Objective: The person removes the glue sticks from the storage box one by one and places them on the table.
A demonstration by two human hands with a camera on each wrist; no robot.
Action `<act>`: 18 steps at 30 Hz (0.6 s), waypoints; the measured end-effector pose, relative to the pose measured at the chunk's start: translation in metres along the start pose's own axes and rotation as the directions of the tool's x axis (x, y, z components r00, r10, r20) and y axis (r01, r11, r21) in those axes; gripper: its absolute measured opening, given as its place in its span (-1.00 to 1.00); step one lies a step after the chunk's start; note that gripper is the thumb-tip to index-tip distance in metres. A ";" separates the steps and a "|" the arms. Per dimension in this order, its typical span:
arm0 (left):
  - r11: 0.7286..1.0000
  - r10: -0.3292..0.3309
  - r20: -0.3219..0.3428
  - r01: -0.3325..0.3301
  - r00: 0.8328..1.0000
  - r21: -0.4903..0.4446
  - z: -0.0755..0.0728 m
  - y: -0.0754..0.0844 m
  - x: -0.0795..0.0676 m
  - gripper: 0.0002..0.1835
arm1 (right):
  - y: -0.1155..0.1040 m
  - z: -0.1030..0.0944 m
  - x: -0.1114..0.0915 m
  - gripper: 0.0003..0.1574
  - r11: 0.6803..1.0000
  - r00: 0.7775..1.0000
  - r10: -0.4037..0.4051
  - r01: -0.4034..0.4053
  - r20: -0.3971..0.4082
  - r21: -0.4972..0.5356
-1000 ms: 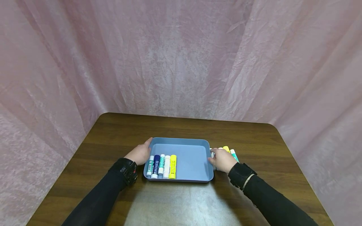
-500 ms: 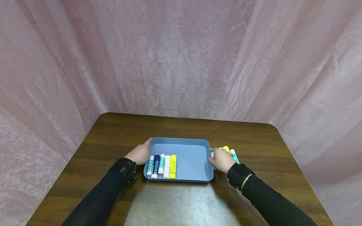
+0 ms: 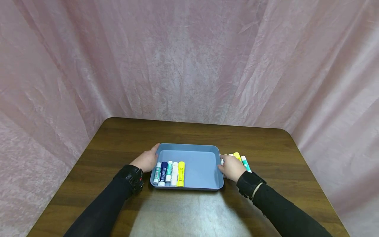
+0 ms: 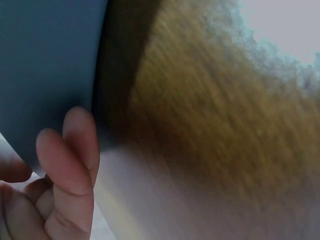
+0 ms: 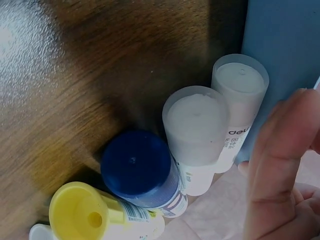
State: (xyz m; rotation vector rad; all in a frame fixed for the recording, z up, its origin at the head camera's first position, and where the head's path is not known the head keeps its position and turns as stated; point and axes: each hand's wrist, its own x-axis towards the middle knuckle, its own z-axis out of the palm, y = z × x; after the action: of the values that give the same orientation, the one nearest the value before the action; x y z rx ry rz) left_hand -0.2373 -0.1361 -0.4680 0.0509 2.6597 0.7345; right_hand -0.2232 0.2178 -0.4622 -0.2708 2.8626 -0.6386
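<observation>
A shallow blue tray [image 3: 201, 166] lies on the wooden table with several glue sticks in its left half. Among these are a dark blue one [image 3: 163, 172], a white one [image 3: 174, 174] and a yellow one [image 3: 181, 174], side by side. My left hand [image 3: 146, 161] holds the tray's left wall, its index finger reaching toward the far left corner; two fingertips [image 4: 80, 120] show against the outer wall. On the opposite side my right hand [image 3: 233, 168] grips the right wall, thumb at the rim. It partly hides more glue sticks outside the tray.
Right of the tray stands a row of glue sticks, including a blue-capped one [image 5: 136, 164], a yellow one [image 5: 80, 212] and white-ended ones [image 5: 197, 127]. A teal one [image 3: 245, 163] is outermost. Behind the wooden table [image 3: 189, 128] hangs a pink curtain [image 3: 189, 65].
My right wrist has shifted very slightly left, showing a little more of the teal glue stick. Both hands stay at the tray, which keeps its place.
</observation>
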 end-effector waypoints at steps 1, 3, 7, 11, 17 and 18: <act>1.000 -0.001 0.001 0.001 1.000 -0.001 0.000 0.000 0.000 -0.35 | 0.000 0.000 0.000 -0.38 1.000 1.000 0.001 -0.001 0.001 0.003; 1.000 -0.005 0.004 0.005 1.000 -0.004 0.000 0.000 0.000 -0.35 | 0.000 0.000 -0.001 -0.38 1.000 1.000 0.002 -0.002 0.004 0.008; 1.000 -0.006 0.005 0.006 1.000 -0.004 0.000 0.001 0.001 -0.35 | 0.000 0.000 -0.001 -0.38 1.000 1.000 0.007 -0.007 0.007 0.009; 1.000 -0.009 0.001 0.009 1.000 -0.003 0.000 0.001 0.000 -0.35 | 0.001 0.001 0.000 -0.39 1.000 1.000 0.005 -0.005 0.001 0.017; 0.998 0.002 -0.037 0.001 0.999 0.068 -0.003 0.004 -0.007 -0.37 | 0.002 0.002 0.000 -0.39 1.000 1.000 0.008 -0.008 -0.003 0.023; 0.996 0.012 -0.053 -0.007 0.999 0.093 -0.004 0.006 -0.010 -0.38 | 0.002 0.002 -0.001 -0.39 1.000 1.000 0.010 -0.010 -0.003 0.024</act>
State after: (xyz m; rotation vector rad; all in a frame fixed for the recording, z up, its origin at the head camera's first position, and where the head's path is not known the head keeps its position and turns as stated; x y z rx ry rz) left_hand -0.2298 -0.1342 -0.4588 0.0692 2.7450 0.6237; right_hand -0.2225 0.2190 -0.4648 -0.2519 2.8551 -0.6708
